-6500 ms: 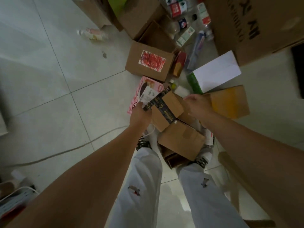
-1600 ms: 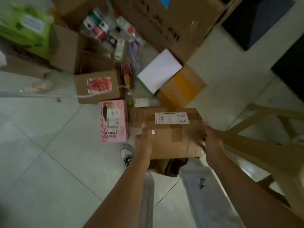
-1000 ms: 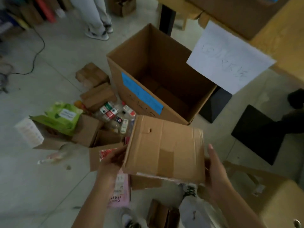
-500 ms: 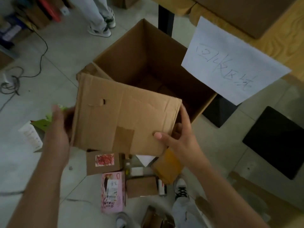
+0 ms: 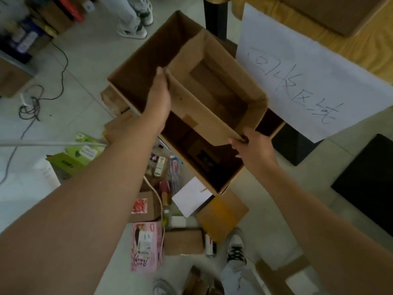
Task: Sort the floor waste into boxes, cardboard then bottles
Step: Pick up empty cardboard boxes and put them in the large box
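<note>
While I hold the small box [image 5: 212,116] tilted over the open big box [image 5: 136,67], my left grip [image 5: 158,96] presses flat, fingers straight, against its side, and my right grip [image 5: 248,147] pinches its near corner. Bottles [image 5: 161,165] lie on the floor [image 5: 85,60] just beside the big box.

Hands, 2: left hand [image 5: 158,99], right hand [image 5: 253,147]; open cardboard boxes, 2: large box [image 5: 136,60], smaller box [image 5: 202,116]; handwritten paper sign [image 5: 308,81], 1; pink carton [image 5: 145,245], 1; green carton [image 5: 78,154], 1; bottles [image 5: 161,165], too clustered to count
</note>
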Motion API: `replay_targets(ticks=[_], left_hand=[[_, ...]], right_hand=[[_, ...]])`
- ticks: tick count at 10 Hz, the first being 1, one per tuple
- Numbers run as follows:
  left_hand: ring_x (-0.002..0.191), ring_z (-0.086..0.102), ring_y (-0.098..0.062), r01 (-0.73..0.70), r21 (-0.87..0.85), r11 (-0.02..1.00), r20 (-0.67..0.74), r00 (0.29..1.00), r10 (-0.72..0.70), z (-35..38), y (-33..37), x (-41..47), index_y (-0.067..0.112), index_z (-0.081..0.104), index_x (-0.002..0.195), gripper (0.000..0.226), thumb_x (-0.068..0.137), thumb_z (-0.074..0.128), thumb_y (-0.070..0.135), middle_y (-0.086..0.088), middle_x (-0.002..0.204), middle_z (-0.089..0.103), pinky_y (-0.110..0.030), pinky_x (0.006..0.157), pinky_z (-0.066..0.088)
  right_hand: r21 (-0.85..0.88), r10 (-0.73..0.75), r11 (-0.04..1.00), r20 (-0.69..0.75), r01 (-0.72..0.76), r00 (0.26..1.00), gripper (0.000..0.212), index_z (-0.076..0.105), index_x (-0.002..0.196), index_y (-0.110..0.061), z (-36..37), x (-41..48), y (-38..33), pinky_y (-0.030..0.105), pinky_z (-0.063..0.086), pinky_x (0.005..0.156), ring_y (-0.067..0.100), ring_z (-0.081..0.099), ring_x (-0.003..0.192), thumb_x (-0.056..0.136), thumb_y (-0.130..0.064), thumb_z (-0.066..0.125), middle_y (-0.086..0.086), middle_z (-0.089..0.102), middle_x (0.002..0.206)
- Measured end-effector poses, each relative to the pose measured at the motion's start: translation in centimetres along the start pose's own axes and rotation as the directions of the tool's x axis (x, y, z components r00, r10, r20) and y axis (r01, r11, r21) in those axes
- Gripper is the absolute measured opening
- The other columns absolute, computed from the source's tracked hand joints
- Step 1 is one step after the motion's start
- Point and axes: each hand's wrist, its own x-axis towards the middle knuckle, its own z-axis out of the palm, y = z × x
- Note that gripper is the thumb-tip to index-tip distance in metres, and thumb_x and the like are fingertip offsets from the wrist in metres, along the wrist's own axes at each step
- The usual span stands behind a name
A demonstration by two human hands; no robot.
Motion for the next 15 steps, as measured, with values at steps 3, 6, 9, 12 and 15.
replay_targets(ticks=[3,6,9,12,15], left_hand=[[0.148,0.010,-0.038,0.309,0.370,0.876,-0.267,0.939,-0.218,2.4,-11.5,-1.0,0.023,-0.011,0.154,0.098,0.089,0.062,0.012,-0.009,0.163,-0.006,-0.051,0.116,0.027],[0.093,0.065,-0.019,0.405,0.044,0.913,0.052,0.912,-0.407,2.6,-16.0,-1.9,0.037,0.021,0.137,0.048,0.098,0.045,0.020,0.000,0.111,0.059,-0.040,0.074,0.058],[0.113,0.063,-0.029,0.421,-0.052,0.906,0.089,0.905,-0.415,1.7,-16.4,-2.1,0.037,0.010,0.150,0.079,0.094,0.047,-0.005,-0.014,0.145,0.045,-0.041,0.072,0.061],[0.129,0.050,-0.031,0.336,0.059,0.940,-0.038,0.942,-0.335,-1.7,-24.5,-8.5,0.024,0.032,0.147,0.064,0.089,0.058,0.026,-0.009,0.142,0.050,-0.050,0.107,0.042],[0.097,0.056,-0.012,0.469,0.181,0.865,0.128,0.860,-0.493,-4.7,-35.5,-26.2,0.017,0.048,0.136,0.037,0.102,0.037,0.010,-0.003,0.121,0.059,-0.022,0.079,0.041]], right_hand=[[-0.402,0.112,0.903,-0.125,-0.153,0.986,0.012,0.065,0.094,-0.010,3.2,6.6,1.9,0.037,0.057,0.074,0.024,0.065,0.084,0.095,-0.016,0.055,0.008,0.066,0.092],[-0.642,0.331,0.761,0.259,-0.094,0.907,0.044,0.051,0.131,-0.006,5.4,10.1,3.1,0.038,0.048,0.085,0.033,0.058,0.111,0.093,-0.026,0.063,0.015,0.058,0.123],[-0.391,0.212,0.917,0.312,-0.078,0.926,0.052,0.042,0.146,-0.011,5.4,9.1,1.6,0.041,0.035,0.112,0.031,0.039,0.137,0.099,-0.027,0.054,0.012,0.040,0.151],[0.458,0.160,0.861,0.170,-0.222,0.972,0.037,0.048,0.137,-0.015,7.3,-3.5,1.2,0.027,0.057,0.086,0.014,0.070,0.097,0.101,-0.023,0.051,0.004,0.070,0.108],[0.599,0.163,0.753,0.234,-0.274,0.959,0.020,0.060,0.111,-0.010,15.7,-16.7,3.2,0.037,0.059,0.079,0.027,0.072,0.087,0.103,-0.021,0.047,0.015,0.073,0.093]])
